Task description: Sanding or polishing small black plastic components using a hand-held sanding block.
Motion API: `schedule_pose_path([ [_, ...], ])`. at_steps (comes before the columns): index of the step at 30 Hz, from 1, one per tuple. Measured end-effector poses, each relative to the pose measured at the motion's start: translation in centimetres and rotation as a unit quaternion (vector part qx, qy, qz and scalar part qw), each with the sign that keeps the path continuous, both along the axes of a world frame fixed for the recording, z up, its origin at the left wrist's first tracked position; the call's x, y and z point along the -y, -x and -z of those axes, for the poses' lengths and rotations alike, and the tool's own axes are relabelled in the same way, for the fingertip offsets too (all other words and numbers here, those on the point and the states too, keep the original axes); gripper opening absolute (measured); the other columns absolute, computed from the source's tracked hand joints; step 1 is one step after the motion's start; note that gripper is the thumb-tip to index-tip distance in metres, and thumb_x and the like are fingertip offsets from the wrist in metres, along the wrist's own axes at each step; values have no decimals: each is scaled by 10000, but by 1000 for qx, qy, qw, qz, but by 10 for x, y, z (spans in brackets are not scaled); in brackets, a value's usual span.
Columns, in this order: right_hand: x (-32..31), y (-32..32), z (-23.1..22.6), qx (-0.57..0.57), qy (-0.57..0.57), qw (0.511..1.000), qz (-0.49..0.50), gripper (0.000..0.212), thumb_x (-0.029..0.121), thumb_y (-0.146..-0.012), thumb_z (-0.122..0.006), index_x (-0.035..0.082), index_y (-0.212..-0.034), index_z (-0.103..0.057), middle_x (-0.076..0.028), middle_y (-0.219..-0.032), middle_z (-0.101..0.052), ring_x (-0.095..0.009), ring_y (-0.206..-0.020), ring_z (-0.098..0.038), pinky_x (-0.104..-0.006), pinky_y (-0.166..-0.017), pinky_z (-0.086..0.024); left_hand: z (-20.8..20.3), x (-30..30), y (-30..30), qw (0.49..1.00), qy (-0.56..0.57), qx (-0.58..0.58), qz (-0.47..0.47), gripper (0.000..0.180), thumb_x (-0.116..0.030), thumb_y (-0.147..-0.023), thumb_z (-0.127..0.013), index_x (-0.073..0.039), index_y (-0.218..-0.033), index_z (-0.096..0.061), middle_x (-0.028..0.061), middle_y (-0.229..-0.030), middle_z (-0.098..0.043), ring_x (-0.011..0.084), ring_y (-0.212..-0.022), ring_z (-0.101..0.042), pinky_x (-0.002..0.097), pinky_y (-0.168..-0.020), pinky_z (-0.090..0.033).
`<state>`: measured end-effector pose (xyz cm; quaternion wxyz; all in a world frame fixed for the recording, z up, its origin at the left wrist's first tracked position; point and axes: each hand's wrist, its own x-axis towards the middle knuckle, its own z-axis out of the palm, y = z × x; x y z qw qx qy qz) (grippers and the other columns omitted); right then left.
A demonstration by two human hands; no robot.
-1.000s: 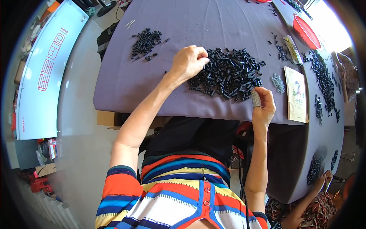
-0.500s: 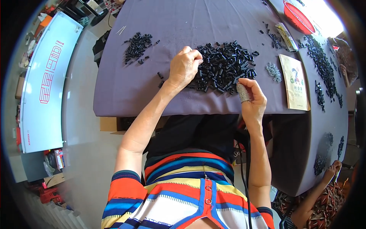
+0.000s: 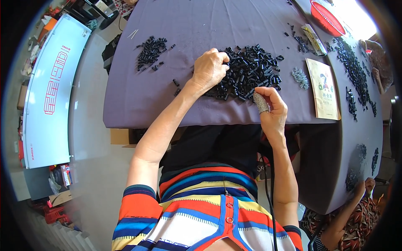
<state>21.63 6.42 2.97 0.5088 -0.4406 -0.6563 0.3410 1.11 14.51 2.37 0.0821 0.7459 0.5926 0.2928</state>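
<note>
A heap of small black tubular pieces (image 3: pixel 253 67) lies on the purple-grey cloth of the table (image 3: pixel 125 96), between the two hands and mostly beyond the right one. The left hand (image 3: pixel 210 69) is at the heap's left side, back of the hand up, its fingers curled inward and their tips right at the edge of the pieces, which spread away to the right of them. The right hand (image 3: pixel 272 109) is at the near right edge, a grey speckled cover (image 3: pixel 261 103) on its thumb. Its forefinger bends over toward the thumb tip, with the nearest black pieces just to the left of and beyond these two tips. At this size I cannot tell whether either hand pinches a piece, or whether its fingertips quite meet.

A smaller group of black pieces (image 3: pixel 150 52) lies far left, with two thin pale sticks (image 3: pixel 132 34) beyond it. To the right of the heap are a cluster of small grey parts (image 3: pixel 300 78) and a cream paper packet (image 3: pixel 323 89); a red basket (image 3: pixel 327 19) stands far right. At the near right, another person's hands (image 3: pixel 364 187) are beside a second table.
</note>
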Motion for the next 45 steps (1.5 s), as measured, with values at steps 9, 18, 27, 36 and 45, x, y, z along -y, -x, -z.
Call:
schedule_pose_path([
  [9, 1, 0, -2, 3, -5, 1000, -7, 364, -197, -688, -528, -8, -985, -619, -97, -876, -620, -183, -802, -607, -259, -758, -477, 4, 2, -6, 999, -10, -36, -13, 133, -146, -740, -713, -76, -848, -681, 94, -824, -601, 279, -801, -622, 394, -720, -501],
  [18, 2, 2, -1, 14, -3, 1000, -11, 351, -180, -688, -535, -10, -984, -618, -102, -866, -614, -195, -796, -610, -266, -765, -476, 0, 6, -7, 999, -31, -3, -15, 68, -122, -778, -690, -66, -813, -674, 105, -805, -597, 282, -768, -614, 373, -694, -495],
  [27, 10, 8, -11, -64, 49, 996, -25, 306, -155, -735, -554, -2, -990, -626, -67, -867, -633, -134, -822, -605, -252, -773, -474, -31, 74, -28, 797, 231, 551, 93, 84, -60, -894, -615, -20, -965, -639, 51, -771, -643, 73, -582, -543, 203, -522, -432],
  [36, 16, 10, -17, -44, 10, 998, -43, 314, -150, -701, -590, 8, -972, -620, -102, -863, -627, -218, -814, -629, -298, -718, -491, -23, 103, -39, 788, 189, 581, 71, 207, -30, -869, -635, -52, -1073, -667, 2, -850, -666, 58, -709, -591, 197, -639, -468],
  [45, 22, 19, -19, -12, 20, 998, -60, 309, -131, -702, -602, 5, -979, -604, -116, -872, -658, -232, -787, -650, -312, -698, -510, -5, 109, -29, 623, 243, 742, 45, 214, -30, -866, -641, -44, -1078, -660, 58, -912, -686, 100, -760, -607, 228, -686, -478],
])
